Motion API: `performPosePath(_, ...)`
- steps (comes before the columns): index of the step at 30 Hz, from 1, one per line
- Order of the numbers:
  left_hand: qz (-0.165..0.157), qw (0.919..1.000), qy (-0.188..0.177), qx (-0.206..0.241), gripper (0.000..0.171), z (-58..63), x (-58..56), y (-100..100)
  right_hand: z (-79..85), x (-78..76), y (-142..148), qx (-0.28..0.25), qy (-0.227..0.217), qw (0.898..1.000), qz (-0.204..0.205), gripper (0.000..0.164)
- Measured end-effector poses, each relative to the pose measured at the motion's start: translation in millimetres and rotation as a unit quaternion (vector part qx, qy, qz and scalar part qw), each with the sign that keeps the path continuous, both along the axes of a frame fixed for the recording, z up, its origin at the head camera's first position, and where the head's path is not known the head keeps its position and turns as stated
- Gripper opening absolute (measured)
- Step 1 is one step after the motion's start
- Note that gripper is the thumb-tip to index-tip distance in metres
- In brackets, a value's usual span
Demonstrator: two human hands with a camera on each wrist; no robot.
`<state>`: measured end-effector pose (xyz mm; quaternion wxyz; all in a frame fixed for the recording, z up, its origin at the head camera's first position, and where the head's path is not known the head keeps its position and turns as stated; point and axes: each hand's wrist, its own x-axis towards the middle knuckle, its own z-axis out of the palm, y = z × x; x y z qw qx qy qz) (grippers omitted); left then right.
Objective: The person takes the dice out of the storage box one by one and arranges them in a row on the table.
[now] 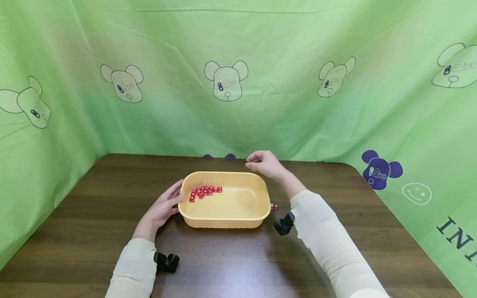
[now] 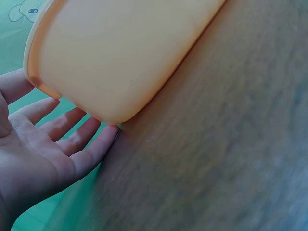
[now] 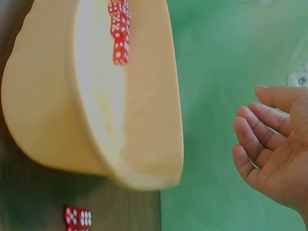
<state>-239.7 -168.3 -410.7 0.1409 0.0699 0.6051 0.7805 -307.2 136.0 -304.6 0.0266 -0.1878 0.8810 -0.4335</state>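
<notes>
Head view: I see red dice (image 1: 201, 193) with white pips clustered inside a smooth, pale yellow tub (image 1: 223, 223), toward its left end, most of them touching in an uneven band. The tub stands upright on the brown wood-grain table (image 1: 212, 265), rounded at its corners, with a narrow lip all round. Just outside its right wall sit a few loose dice (image 1: 274, 206); my right wrist view shows six pips on one of their faces.

My left hand (image 1: 162, 209) grips the tub's left end, thumb at the rim and fingers spread along the outer wall. My right hand (image 1: 266, 163) hovers past the tub's far right corner, its fingers loosely bent and the palm bare.

For writing, the green curtain (image 1: 179, 124) carries outlined bear heads (image 1: 227, 85) with lettering too small for me to read surely. At the right I make out large letters (image 1: 458, 239), "I", "N" and part of another, cut off by the frame.

The table's far edge runs behind the tub, near the curtain. I have room in front of the tub, between the two forearms, and wide table to either side.
</notes>
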Motion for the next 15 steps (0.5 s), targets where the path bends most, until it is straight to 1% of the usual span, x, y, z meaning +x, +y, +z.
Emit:
performPosePath(4, -0.001, 1.0, 0.0, 0.005, 0.054, 0.7, 0.7, 0, -2.0, 0.3, -12, -0.005, -0.006, 1.0, 0.006, 0.021)
performPosePath(6, -0.001, 1.0, 0.002, 0.006, 0.054, 0.9, 0.9, 0, 3.5, 7.4, -20, -0.004, -0.007, 1.0, 0.011, 0.021)
performPosePath(8, -0.001, 1.0, 0.002, 0.006, 0.054, 1.0, 0.9, 0, 1.5, 6.4, -26, -0.006, -0.009, 1.0, 0.019, 0.021)
performPosePath(11, 0.0, 1.0, 0.0, 0.005, 0.054, 0.4, 0.4, 0, -2.6, 4.9, -36, -0.006, -0.01, 0.999, 0.03, 0.021)
performPosePath(13, 0.004, 1.0, -0.003, 0.005, 0.054, 0.0, 0.0, 0, -13.1, -3.6, -40, -0.012, -0.011, 0.999, 0.039, 0.019)
performPosePath(15, 0.003, 1.0, 0.0, 0.004, 0.054, -0.3, -0.4, 0, -16.5, -4.0, -48, -0.014, -0.012, 0.999, 0.046, 0.017)
